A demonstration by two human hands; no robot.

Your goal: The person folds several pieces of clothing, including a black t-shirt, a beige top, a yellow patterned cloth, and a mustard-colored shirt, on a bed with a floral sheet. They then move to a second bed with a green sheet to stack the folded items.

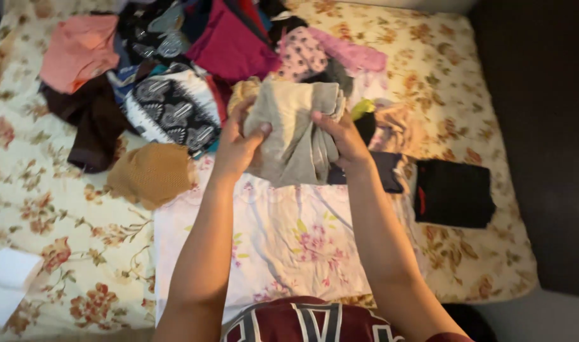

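A folded beige cloth (pixel 295 130) is held up between both hands above the bed. The left hand (pixel 237 147) is closed on its left edge, thumb pressed on the front; the right hand (pixel 341 136) is clamped on its right side, where the folded layers are bunched together. The cloth is raised over a pale sheet with pink flowers (pixel 289 240), which is spread beneath the forearms.

Just beside the right hand, a dark navy folded piece (pixel 387 170) is laid, and farther right a black folded garment (pixel 453 193) rests on its own. Near the left hand, a mustard knitted cloth (pixel 151 172) is crumpled. Behind the hands, an unsorted heap is piled: a black-and-white patterned garment (pixel 172 107), a maroon piece (pixel 229 44), a salmon-pink piece (pixel 80 50), a dark brown one (pixel 93 123) and a pink dotted one (pixel 302 54).

All of this is borne by a bed covered in a cream bedspread with rust-coloured flowers (pixel 67 234). A dark floor (pixel 543 126) is seen along the right side.

Part of the heap is cut off by the top edge, so its extent cannot be told. A small yellow-green item (pixel 363 107) is half hidden behind the beige cloth. A white object (pixel 7 282) at the lower left is cropped and cannot be identified. Only the maroon shirt (pixel 302 320) of the person is seen at the bottom.
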